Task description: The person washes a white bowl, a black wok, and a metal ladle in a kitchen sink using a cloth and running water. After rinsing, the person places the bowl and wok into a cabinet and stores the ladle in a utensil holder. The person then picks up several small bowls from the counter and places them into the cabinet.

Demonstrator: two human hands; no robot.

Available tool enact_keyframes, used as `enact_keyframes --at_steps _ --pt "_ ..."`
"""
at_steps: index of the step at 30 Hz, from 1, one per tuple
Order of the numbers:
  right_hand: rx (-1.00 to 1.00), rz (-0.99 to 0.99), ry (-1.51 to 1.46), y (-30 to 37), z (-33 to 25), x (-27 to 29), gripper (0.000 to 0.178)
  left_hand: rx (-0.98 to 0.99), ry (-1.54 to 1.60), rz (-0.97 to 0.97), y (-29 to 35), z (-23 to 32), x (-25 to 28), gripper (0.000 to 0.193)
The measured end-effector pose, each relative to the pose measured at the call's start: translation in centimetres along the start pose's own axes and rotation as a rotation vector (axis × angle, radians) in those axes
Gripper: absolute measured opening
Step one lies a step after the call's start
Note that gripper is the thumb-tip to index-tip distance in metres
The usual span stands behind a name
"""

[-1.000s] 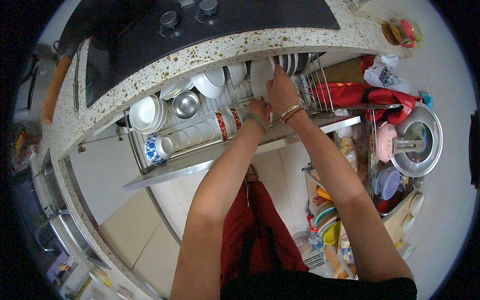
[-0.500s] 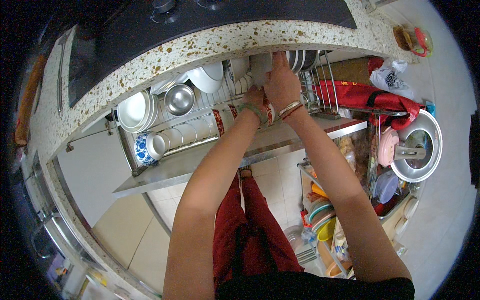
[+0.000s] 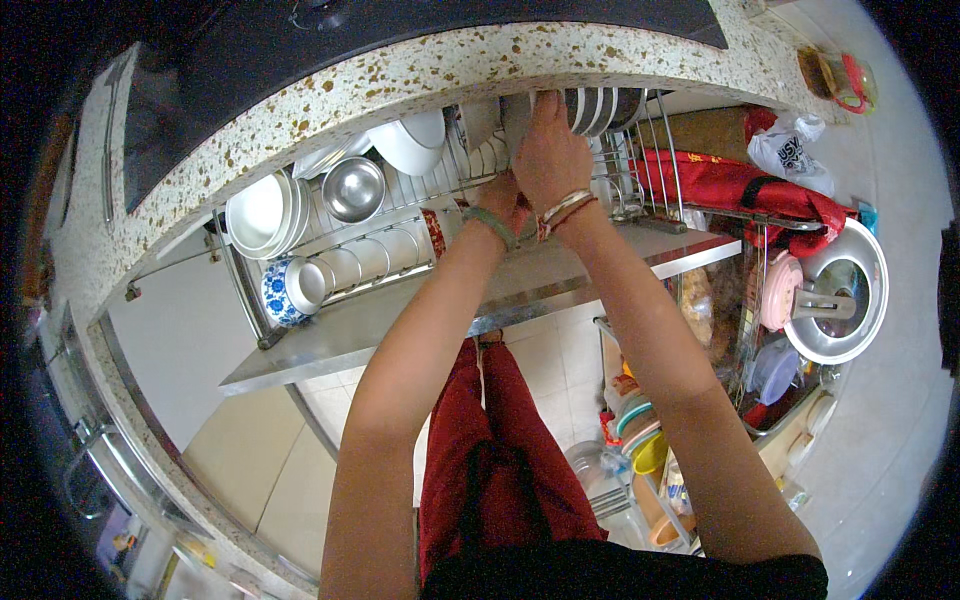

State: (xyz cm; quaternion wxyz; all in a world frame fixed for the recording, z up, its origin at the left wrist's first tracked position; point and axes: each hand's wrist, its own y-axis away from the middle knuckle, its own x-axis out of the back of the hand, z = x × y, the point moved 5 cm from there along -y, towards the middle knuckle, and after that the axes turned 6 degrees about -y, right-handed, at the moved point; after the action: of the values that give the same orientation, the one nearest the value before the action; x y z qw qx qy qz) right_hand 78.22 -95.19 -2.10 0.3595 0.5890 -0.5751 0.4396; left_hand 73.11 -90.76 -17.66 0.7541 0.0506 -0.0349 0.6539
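A pull-out wire dish rack [image 3: 400, 222] full of crockery is in front of me, below the stone counter edge. My right hand [image 3: 553, 165] reaches to its back row, fingers closed at the edge of a pale upright plate [image 3: 516, 118]. Just left of and below it, my left hand [image 3: 492, 203] is down among the front-row dishes. Its fingers are mostly hidden behind my right hand and wrist. Close to the left hand, a bowl with a red patterned band [image 3: 433, 232] stands on edge. More plates [image 3: 607, 108] stand upright to the right.
White bowls [image 3: 262, 215], a steel bowl [image 3: 353, 189] and a blue-flowered bowl [image 3: 283, 290] fill the rack's left side. The speckled counter [image 3: 440, 85] overhangs its back. A steel drawer front [image 3: 420, 300] crosses nearer me. At right are a red bag [image 3: 700, 180] and a steel lid [image 3: 860, 290].
My left hand has shifted a little left and nearer, covering part of the red-banded crockery. My right hand has moved slightly left, still at the plate. The whole view has shifted slightly.
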Motion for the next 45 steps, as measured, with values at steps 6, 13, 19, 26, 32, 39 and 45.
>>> enact_keyframes --at_steps 6,13,19,26,32,39,45 --pt "0.038 -0.046 0.06 -1.2 1.0 0.5 0.037 0.105 0.233 0.079 -0.2 1.5 -0.2 0.012" --pt "0.113 -0.078 0.226 -2.9 1.4 -1.7 0.025 0.579 0.807 0.3 -0.6 0.1 -1.9 0.009" --pt "0.11 -0.113 0.291 -3.6 2.1 -1.4 0.015 0.722 0.737 0.42 -1.4 7.7 -0.9 0.02" --pt "0.103 -0.142 0.308 -4.7 3.4 -3.8 0.015 0.357 0.102 0.308 -4.0 4.1 -0.1 0.023" --pt "0.19 -0.086 0.315 -4.4 3.1 -4.4 0.015 0.392 -0.276 0.243 -4.4 2.4 0.2 0.024" --pt "0.207 -0.027 0.319 -3.4 2.4 -3.3 0.015 0.328 -0.412 0.238 -3.6 5.1 -0.1 0.03" --pt "0.156 -0.064 0.332 -4.8 2.7 -4.2 0.017 0.108 -0.705 0.173 -5.1 3.7 0.2 0.029"
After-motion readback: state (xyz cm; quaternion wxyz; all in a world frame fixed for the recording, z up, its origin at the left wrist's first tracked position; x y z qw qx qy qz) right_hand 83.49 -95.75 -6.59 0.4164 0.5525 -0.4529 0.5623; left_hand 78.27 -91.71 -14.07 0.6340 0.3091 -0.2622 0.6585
